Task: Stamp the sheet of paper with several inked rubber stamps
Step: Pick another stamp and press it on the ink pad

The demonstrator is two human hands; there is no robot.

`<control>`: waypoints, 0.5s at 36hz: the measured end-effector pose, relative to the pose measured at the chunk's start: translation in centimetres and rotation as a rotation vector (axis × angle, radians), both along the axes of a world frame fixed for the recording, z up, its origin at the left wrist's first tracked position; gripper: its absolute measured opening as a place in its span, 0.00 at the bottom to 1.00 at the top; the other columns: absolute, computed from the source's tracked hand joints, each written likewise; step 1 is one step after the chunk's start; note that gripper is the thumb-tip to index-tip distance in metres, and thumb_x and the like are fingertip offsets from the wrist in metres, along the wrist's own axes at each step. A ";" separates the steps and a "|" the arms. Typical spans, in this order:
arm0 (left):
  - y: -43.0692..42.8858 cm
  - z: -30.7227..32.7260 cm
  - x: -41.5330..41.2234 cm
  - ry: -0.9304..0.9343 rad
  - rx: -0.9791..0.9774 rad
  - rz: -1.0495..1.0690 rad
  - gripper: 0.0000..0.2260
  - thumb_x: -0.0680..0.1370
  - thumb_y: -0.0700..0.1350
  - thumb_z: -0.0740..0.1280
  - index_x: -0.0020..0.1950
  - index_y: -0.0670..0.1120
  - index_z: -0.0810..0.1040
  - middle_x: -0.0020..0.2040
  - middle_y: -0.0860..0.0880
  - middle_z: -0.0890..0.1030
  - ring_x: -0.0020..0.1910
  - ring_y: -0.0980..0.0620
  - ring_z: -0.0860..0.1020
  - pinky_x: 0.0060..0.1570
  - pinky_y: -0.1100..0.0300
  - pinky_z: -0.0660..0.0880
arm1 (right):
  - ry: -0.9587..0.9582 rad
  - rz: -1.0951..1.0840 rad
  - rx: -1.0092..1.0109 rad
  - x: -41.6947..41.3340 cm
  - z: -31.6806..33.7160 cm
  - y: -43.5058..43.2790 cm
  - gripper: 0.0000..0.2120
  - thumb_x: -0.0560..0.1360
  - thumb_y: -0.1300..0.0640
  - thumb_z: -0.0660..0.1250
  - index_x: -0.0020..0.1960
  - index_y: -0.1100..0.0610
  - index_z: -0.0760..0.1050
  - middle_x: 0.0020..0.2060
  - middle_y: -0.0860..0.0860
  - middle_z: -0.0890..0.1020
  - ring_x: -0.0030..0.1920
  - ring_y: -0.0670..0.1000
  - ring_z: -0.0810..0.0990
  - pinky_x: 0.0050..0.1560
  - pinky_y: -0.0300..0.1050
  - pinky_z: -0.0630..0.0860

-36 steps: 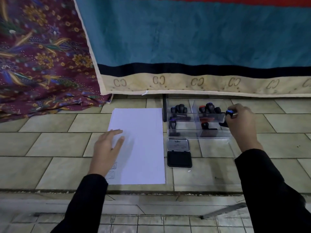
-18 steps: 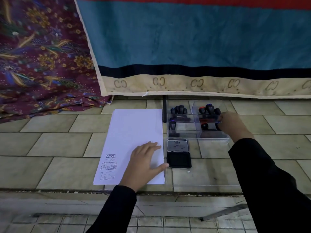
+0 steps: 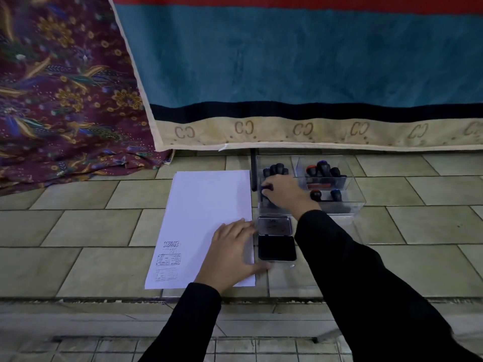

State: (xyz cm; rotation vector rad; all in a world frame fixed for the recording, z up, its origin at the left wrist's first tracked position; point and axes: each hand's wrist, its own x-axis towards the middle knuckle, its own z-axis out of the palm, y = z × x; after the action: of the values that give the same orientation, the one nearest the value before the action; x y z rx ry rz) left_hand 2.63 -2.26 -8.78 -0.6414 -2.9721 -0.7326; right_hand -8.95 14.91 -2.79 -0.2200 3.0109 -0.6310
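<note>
A white sheet of paper (image 3: 206, 218) lies on the tiled floor and bears three stamp prints near its lower left corner. My left hand (image 3: 232, 254) rests flat on the sheet's lower right part, fingers spread. Right of the sheet sits an open ink pad (image 3: 277, 250) with its lid (image 3: 274, 226) folded back. Behind it stands a clear plastic box (image 3: 350, 202) with two sections holding several black-handled stamps (image 3: 324, 169). My right hand (image 3: 285, 192) is in the left section, fingers curled round a dark stamp (image 3: 266, 188) there.
A teal cloth with a cream border (image 3: 313, 74) hangs just behind the box. A purple patterned cloth (image 3: 65, 100) lies at the back left. A step edge (image 3: 104, 299) runs across the floor just below the sheet.
My right hand put a stamp into the right section of the box, then moved left onto a stamp in the left section. My left hand slid from the sheet's left side to its lower right.
</note>
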 end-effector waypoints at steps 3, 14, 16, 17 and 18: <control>0.1 -0.1 0.1 -0.012 -0.004 0.003 0.41 0.67 0.77 0.56 0.74 0.56 0.65 0.75 0.59 0.63 0.75 0.60 0.54 0.75 0.54 0.48 | 0.004 -0.078 -0.052 -0.4 -0.3 -0.3 0.06 0.76 0.59 0.66 0.49 0.58 0.80 0.50 0.57 0.81 0.53 0.59 0.77 0.45 0.42 0.69; 0.1 -0.5 0.0 0.053 0.027 0.022 0.36 0.67 0.75 0.59 0.68 0.56 0.72 0.72 0.59 0.68 0.74 0.59 0.59 0.72 0.58 0.53 | 0.137 -0.125 -0.293 0.1 0.6 0.5 0.06 0.72 0.62 0.70 0.47 0.59 0.76 0.43 0.54 0.80 0.44 0.52 0.78 0.42 0.42 0.74; 0.1 -0.5 0.0 0.063 0.041 0.027 0.34 0.67 0.74 0.60 0.67 0.56 0.74 0.72 0.59 0.68 0.74 0.59 0.60 0.72 0.58 0.54 | 0.186 -0.137 -0.386 0.8 1.4 0.8 0.10 0.71 0.61 0.71 0.51 0.58 0.76 0.43 0.51 0.78 0.39 0.47 0.75 0.41 0.37 0.72; 0.1 -0.5 0.1 0.068 0.045 0.029 0.34 0.67 0.74 0.61 0.66 0.56 0.74 0.72 0.59 0.68 0.74 0.59 0.60 0.71 0.59 0.54 | 0.220 -0.136 -0.418 1.2 1.8 0.8 0.12 0.70 0.60 0.72 0.53 0.56 0.77 0.44 0.50 0.77 0.38 0.45 0.74 0.41 0.35 0.72; 0.1 -0.5 0.1 0.071 0.047 0.030 0.34 0.67 0.74 0.61 0.66 0.57 0.74 0.72 0.59 0.69 0.74 0.59 0.60 0.71 0.59 0.54 | 0.252 -0.132 -0.440 1.8 2.2 0.9 0.13 0.70 0.60 0.73 0.54 0.55 0.77 0.46 0.50 0.76 0.37 0.44 0.74 0.42 0.34 0.72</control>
State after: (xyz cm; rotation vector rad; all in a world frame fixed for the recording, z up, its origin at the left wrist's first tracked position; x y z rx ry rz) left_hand 2.70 -2.20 -9.24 -0.6057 -2.8845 -0.7592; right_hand -7.20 15.81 -0.57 -0.1257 3.0937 -1.3751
